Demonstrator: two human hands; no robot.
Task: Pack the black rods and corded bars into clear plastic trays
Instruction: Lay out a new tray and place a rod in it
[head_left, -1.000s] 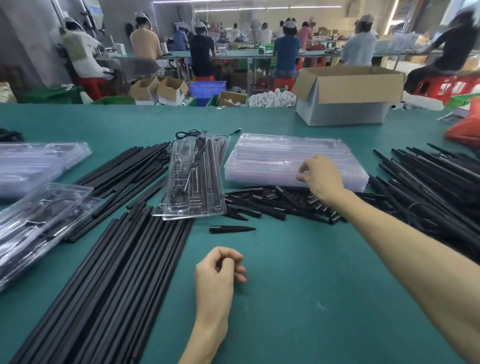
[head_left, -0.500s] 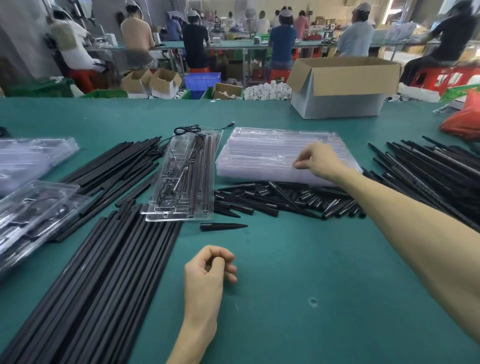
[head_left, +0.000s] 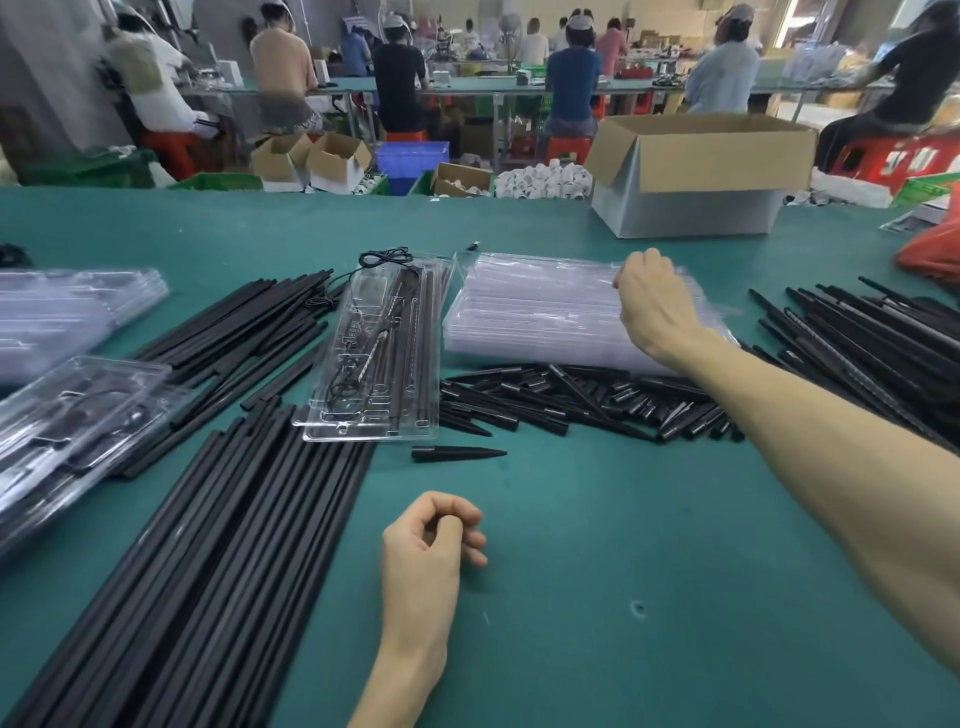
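Stack of clear trays (head_left: 530, 317) sits at the middle of a green worktop (head_left: 597, 571), where a person's right grip (head_left: 654, 301) reaches across it, fingers curled round the far edge of the top tray. The left grip (head_left: 423, 545) rests on the worktop near the person, fingers loosely curled and holding nothing.

Just left of the stack lies a filled tray (head_left: 379, 358), with black rods and a coiled cord inside it. Its near end overlaps a wide bundle of long black rods (head_left: 218, 545) that runs down to the lower left corner. A heap of short tapered pieces (head_left: 571, 400) lies against the front of the stack, and a single tapered piece (head_left: 457, 453) lies apart, just in front of the filled tray. A pile of corded bars (head_left: 857, 343) fills the right side beyond the outstretched forearm.

At far left lie packed trays (head_left: 78, 415), overlapping one another, and behind them more clear trays (head_left: 67, 312). An open cardboard box (head_left: 696, 176) stands at the worktop's far edge. Beyond it, seated workers (head_left: 571, 83) face away at long benches.
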